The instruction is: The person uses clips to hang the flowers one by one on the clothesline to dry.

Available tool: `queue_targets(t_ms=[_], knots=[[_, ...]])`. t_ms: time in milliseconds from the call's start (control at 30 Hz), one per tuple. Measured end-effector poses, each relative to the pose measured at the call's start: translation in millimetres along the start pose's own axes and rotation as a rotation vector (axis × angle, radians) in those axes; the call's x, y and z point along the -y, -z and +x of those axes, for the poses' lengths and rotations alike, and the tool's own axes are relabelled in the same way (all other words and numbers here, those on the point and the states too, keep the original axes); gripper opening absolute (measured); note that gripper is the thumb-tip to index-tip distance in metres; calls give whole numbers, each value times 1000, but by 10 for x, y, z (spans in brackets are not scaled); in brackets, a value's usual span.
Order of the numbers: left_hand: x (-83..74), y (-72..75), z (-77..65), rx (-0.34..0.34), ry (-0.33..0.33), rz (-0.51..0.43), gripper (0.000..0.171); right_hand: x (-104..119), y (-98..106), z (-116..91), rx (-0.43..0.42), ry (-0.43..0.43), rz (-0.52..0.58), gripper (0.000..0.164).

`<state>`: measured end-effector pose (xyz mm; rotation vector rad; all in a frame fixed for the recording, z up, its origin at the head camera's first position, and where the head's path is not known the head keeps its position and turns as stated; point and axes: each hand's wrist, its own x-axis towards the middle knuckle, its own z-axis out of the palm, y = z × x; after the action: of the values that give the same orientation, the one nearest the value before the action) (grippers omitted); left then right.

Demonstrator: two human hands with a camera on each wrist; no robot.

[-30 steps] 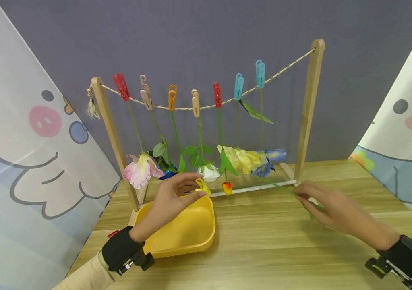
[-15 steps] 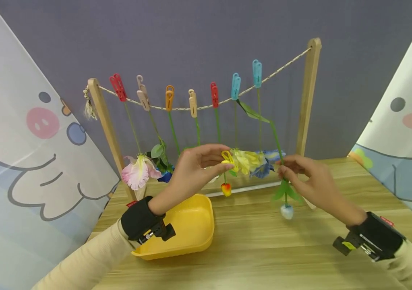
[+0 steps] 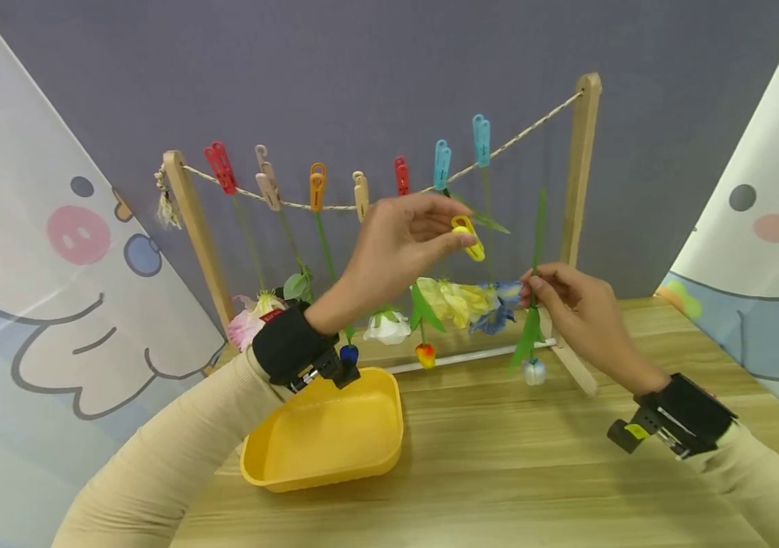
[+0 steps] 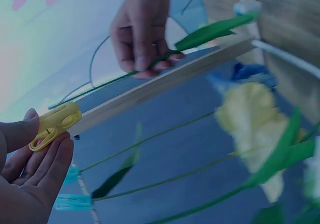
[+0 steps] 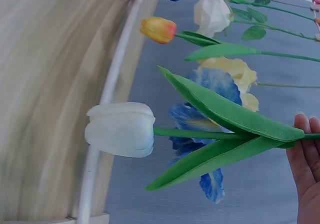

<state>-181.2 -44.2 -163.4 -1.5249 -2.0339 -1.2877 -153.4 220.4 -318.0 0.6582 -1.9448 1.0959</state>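
My left hand (image 3: 406, 243) pinches a yellow clothespin (image 3: 468, 238) between thumb and fingers, in front of the rope and below the blue clothespins (image 3: 442, 165). To the right, my right hand (image 3: 570, 312) grips the green stem of a white tulip (image 3: 534, 371), which hangs head down near the right post. The right wrist view shows the pale tulip head (image 5: 120, 130) and its two long green leaves. Behind it hang a blue iris (image 3: 495, 316) and a yellow flower (image 3: 458, 301). In the left wrist view the yellow clothespin (image 4: 55, 124) is apart from the stem.
A rope (image 3: 533, 128) runs between two wooden posts (image 3: 579, 167), with several clothespinned flowers hanging from it, including a white rose (image 3: 387, 327) and a red-yellow tulip (image 3: 425, 355). A yellow basket (image 3: 389, 449) stands on the wooden table (image 3: 499, 457). A white bar (image 3: 471, 356) joins the stand's feet.
My left hand has risen and moved right with the yellow clothespin, away from above the basket. My right hand has come up and left, bringing the tulip to hang upright-stemmed, head down.
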Motion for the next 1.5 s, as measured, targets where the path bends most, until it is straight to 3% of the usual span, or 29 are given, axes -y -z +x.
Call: queue_targets(t_ms=[267, 367, 600, 733, 833, 1000, 1133, 1267, 1500], knots=[[-144, 54, 517, -13, -45, 72, 21, 4, -70, 270, -5, -49, -58, 16], [-226, 65, 692, -3, -41, 114, 17, -25, -67, 321, -12, -56, -56, 17], [-310, 80, 1053, 24, -102, 243, 15, -120, -33, 402, -35, -65, -77, 17], [-286, 74, 1237, 12, -91, 307, 18, -103, -38, 463, -54, -51, -103, 16], [-269, 61, 1349, -10, -31, 320, 17, -16, -67, 518, -54, -43, -87, 15], [-245, 30, 1471, -11, 24, 371, 17, 174, -123, 610, -46, -72, -51, 16], [-239, -22, 1522, 26, 48, 402, 18, 204, -149, 630, -51, -111, -30, 18], [-215, -45, 1513, 68, 79, 433, 18, 198, -170, 642, -49, -134, -13, 19], [-176, 10, 1489, 78, 117, 446, 20, 195, -169, 687, -49, -132, -5, 19]])
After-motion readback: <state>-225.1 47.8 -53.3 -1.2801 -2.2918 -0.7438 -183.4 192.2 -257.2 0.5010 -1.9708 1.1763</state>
